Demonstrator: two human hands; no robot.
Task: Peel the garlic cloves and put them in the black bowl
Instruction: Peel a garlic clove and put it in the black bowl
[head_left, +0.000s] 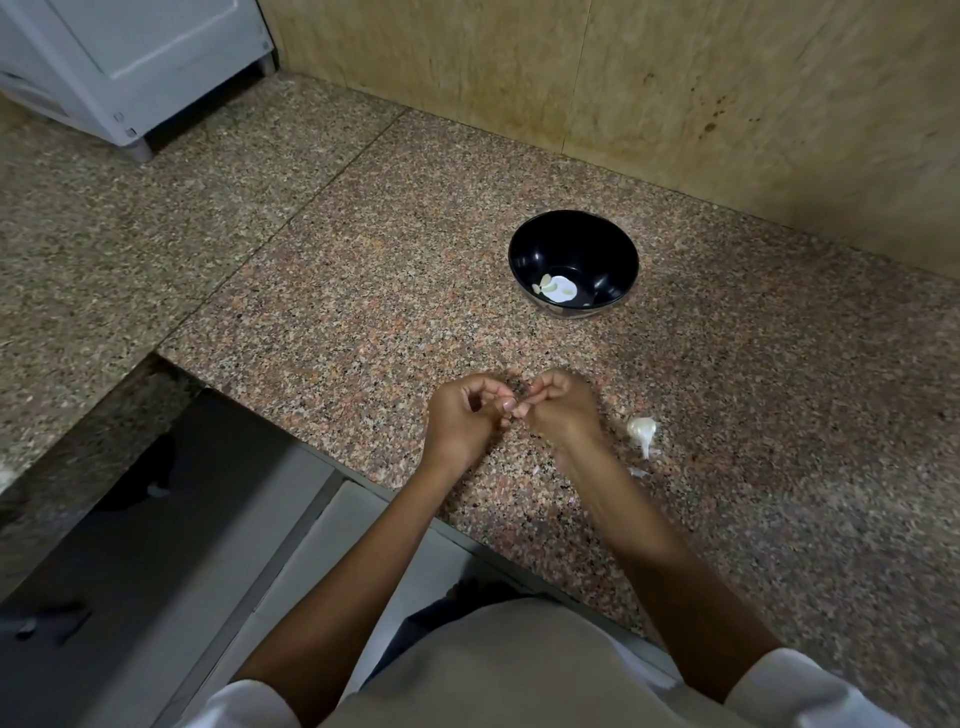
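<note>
Black bowl (571, 234) sits on granite table (363, 270) toward back edge, near wall (675, 104). Few pale peeled cloves (546, 282) lie at its bottom.

Partial garlic head (641, 430), white and papery, lies near front edge, just right of right hand (561, 410). Skin scraps (639, 473) lie beside it.

Left hand (460, 421) and right hand meet over front edge, fingers curled, tips together. Whether they pinch a clove: cannot tell, blurred.

Bare granite lies between hands and bowl. White appliance (130, 67) stands at far left corner.
</note>
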